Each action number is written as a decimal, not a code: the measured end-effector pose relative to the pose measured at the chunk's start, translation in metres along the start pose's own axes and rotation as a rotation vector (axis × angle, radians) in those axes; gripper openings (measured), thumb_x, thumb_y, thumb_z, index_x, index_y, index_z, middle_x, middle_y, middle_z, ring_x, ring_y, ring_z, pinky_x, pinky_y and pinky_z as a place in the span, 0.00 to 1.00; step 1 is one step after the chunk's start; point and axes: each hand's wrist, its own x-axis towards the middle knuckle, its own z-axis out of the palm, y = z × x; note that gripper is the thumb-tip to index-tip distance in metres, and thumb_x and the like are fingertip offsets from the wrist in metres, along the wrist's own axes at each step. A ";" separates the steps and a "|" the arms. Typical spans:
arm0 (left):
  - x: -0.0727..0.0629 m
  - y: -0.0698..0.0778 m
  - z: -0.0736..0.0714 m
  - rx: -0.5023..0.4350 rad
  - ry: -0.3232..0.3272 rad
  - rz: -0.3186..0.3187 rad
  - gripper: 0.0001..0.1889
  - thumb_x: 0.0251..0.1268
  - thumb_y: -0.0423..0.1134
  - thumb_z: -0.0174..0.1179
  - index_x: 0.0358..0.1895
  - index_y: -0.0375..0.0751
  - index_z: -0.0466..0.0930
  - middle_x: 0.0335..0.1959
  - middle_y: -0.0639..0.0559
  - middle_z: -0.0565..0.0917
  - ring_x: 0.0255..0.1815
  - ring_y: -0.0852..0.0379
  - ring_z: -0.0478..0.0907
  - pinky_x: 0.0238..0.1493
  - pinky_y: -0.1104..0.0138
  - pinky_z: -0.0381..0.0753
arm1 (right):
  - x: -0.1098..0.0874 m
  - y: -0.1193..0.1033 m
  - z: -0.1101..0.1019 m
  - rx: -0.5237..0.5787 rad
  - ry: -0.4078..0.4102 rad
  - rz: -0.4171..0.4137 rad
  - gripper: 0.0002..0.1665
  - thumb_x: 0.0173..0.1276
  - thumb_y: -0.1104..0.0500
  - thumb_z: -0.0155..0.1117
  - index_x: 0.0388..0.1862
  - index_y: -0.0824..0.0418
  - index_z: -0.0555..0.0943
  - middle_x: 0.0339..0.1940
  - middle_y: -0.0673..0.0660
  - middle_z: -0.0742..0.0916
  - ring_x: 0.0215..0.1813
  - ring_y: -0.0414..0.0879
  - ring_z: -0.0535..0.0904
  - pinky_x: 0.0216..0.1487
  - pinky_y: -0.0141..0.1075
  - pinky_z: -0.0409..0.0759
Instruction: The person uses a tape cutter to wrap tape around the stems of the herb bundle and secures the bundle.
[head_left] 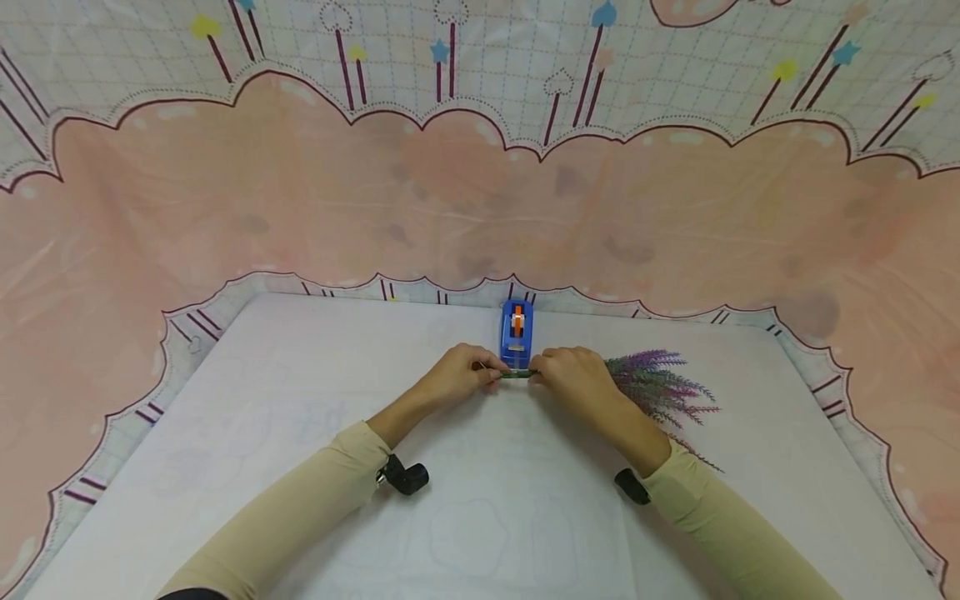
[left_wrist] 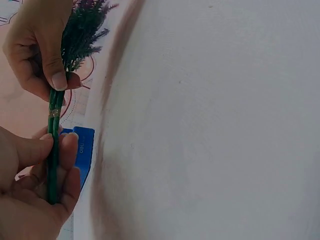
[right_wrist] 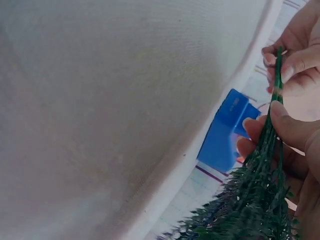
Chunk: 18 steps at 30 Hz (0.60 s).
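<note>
In the head view a bunch of lavender sprigs (head_left: 656,382) with purple tops lies sideways, flower heads to the right. My left hand (head_left: 463,372) pinches the bare ends of its green stems (left_wrist: 53,170) between thumb and fingers. Higher up the stems, just below the leaves, my right hand (head_left: 576,379) grips the bunch with thumb and fingers. A band of clear tape (left_wrist: 54,113) circles the stems in the short gap between both hands. Directly behind that gap stands a blue tape dispenser (head_left: 507,333) with an orange hub, its front end close to the stems.
A white-covered table (head_left: 465,517) spreads under both arms. Its far edge runs just behind the dispenser, where a peach and white patterned cloth (head_left: 480,208) begins. Dark wrist-camera mounts (head_left: 407,477) stick out by the beige sleeves (head_left: 300,512).
</note>
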 end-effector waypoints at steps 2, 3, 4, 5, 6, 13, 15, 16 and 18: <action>0.000 -0.001 0.000 -0.005 0.012 0.013 0.09 0.74 0.29 0.57 0.48 0.36 0.87 0.37 0.40 0.87 0.38 0.47 0.84 0.40 0.67 0.77 | 0.001 0.000 0.000 0.003 -0.002 0.007 0.06 0.68 0.54 0.71 0.36 0.54 0.89 0.30 0.49 0.88 0.30 0.46 0.84 0.31 0.42 0.81; 0.000 -0.001 0.001 -0.012 0.017 0.014 0.09 0.74 0.29 0.57 0.48 0.37 0.86 0.37 0.40 0.87 0.38 0.46 0.84 0.41 0.66 0.78 | 0.001 0.000 0.000 0.007 -0.005 0.011 0.05 0.68 0.54 0.71 0.37 0.54 0.89 0.30 0.49 0.89 0.30 0.46 0.84 0.31 0.42 0.81; 0.001 -0.001 0.001 -0.020 0.020 0.017 0.09 0.73 0.28 0.57 0.48 0.37 0.85 0.37 0.39 0.86 0.37 0.46 0.84 0.40 0.65 0.79 | 0.002 0.001 0.000 0.007 -0.009 0.012 0.05 0.69 0.55 0.70 0.37 0.55 0.89 0.30 0.49 0.89 0.30 0.47 0.84 0.31 0.42 0.81; 0.001 -0.001 0.001 -0.023 0.024 0.022 0.08 0.72 0.28 0.58 0.48 0.37 0.85 0.37 0.40 0.86 0.36 0.47 0.84 0.40 0.65 0.79 | 0.002 0.001 0.000 0.006 -0.018 0.015 0.06 0.70 0.55 0.69 0.37 0.55 0.89 0.31 0.50 0.89 0.30 0.47 0.84 0.31 0.42 0.81; 0.001 -0.002 0.002 -0.025 0.026 0.023 0.08 0.71 0.27 0.59 0.47 0.38 0.84 0.38 0.41 0.86 0.36 0.48 0.84 0.39 0.65 0.79 | 0.003 0.001 0.001 0.008 -0.029 0.020 0.06 0.70 0.55 0.69 0.38 0.55 0.89 0.31 0.50 0.89 0.30 0.47 0.84 0.31 0.42 0.81; 0.005 -0.005 0.003 0.042 0.044 0.046 0.05 0.65 0.28 0.66 0.41 0.40 0.86 0.39 0.47 0.85 0.32 0.57 0.77 0.31 0.68 0.77 | 0.006 0.000 0.003 -0.008 -0.106 0.036 0.10 0.70 0.52 0.69 0.41 0.59 0.87 0.32 0.52 0.88 0.29 0.47 0.82 0.32 0.43 0.81; 0.005 -0.005 0.003 0.049 0.047 0.055 0.04 0.65 0.28 0.66 0.40 0.39 0.86 0.39 0.48 0.85 0.31 0.57 0.77 0.30 0.69 0.77 | 0.006 0.001 0.005 -0.023 -0.106 0.035 0.12 0.68 0.51 0.71 0.40 0.59 0.85 0.31 0.53 0.87 0.29 0.48 0.82 0.31 0.44 0.80; 0.005 -0.005 0.003 0.058 0.048 0.062 0.04 0.65 0.29 0.66 0.41 0.39 0.86 0.39 0.48 0.85 0.31 0.58 0.77 0.30 0.69 0.77 | 0.007 0.001 0.006 -0.027 -0.102 0.035 0.13 0.67 0.52 0.73 0.40 0.60 0.85 0.30 0.53 0.87 0.28 0.48 0.82 0.31 0.44 0.80; 0.005 -0.004 0.002 0.072 0.049 0.073 0.04 0.66 0.29 0.66 0.41 0.39 0.86 0.39 0.48 0.86 0.32 0.58 0.77 0.32 0.69 0.77 | 0.007 0.002 0.008 -0.033 -0.087 0.037 0.13 0.66 0.52 0.74 0.39 0.60 0.84 0.29 0.53 0.87 0.27 0.48 0.81 0.30 0.45 0.79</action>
